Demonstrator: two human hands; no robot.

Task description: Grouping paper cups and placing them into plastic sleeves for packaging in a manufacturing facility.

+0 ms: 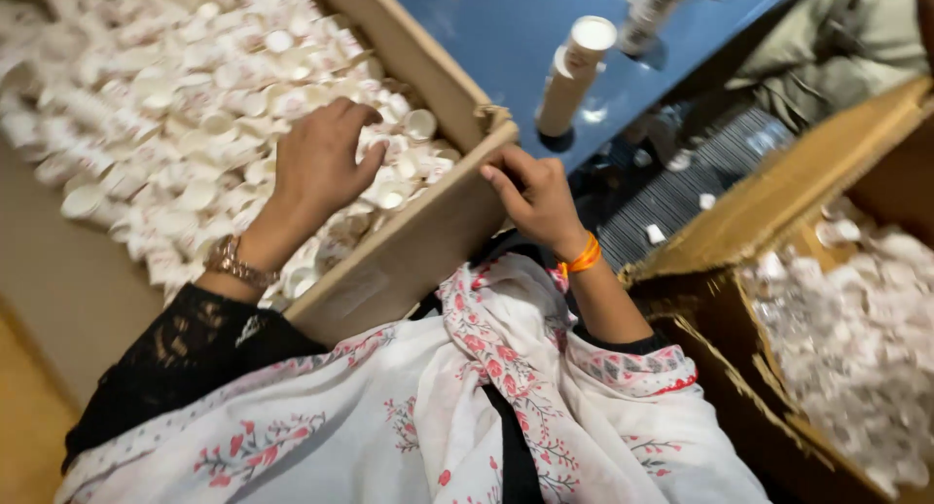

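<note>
- Single head cam, worn by the person, tilted steeply down over the chest and forearms.
- Close range: cardboard box [409, 251] edge fills mid-frame, blue worktop [486, 27] at the top.
- Frame rolled, box edges run diagonal.
- No second view.

Loose paper cups [175, 95] are lying heaped in the cardboard box [409, 256] at the left. The left hand [316, 163] is resting on them, the right hand [535, 198] touching the box's corner. Behind it, a cup stack [574, 76] is standing on the table [486, 27]. A second box [769, 212] is sitting to the right.
</note>
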